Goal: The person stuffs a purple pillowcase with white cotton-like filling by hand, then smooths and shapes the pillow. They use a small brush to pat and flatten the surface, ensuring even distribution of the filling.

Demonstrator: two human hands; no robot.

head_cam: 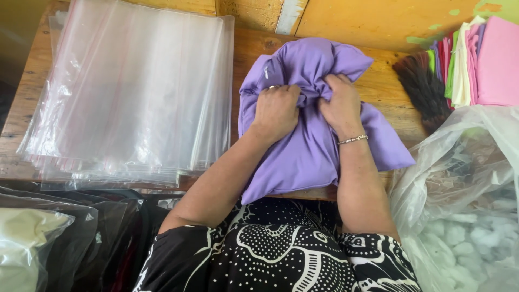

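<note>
A stuffed purple cloth pillow [303, 157] lies on the wooden table [389, 92] right in front of me. My left hand [275, 111] and my right hand [340, 103] sit side by side on its middle, both clenched on a bunched fold of the purple fabric. A ring shows on the left hand and a thin bracelet on the right wrist.
A stack of clear plastic bags [130, 92] covers the table's left half. Folded coloured cloths [481, 59] are piled at the far right beside a dark brush [421, 89]. A big clear bag of white stuffing [465, 216] stands at the right. Bagged items [48, 238] lie lower left.
</note>
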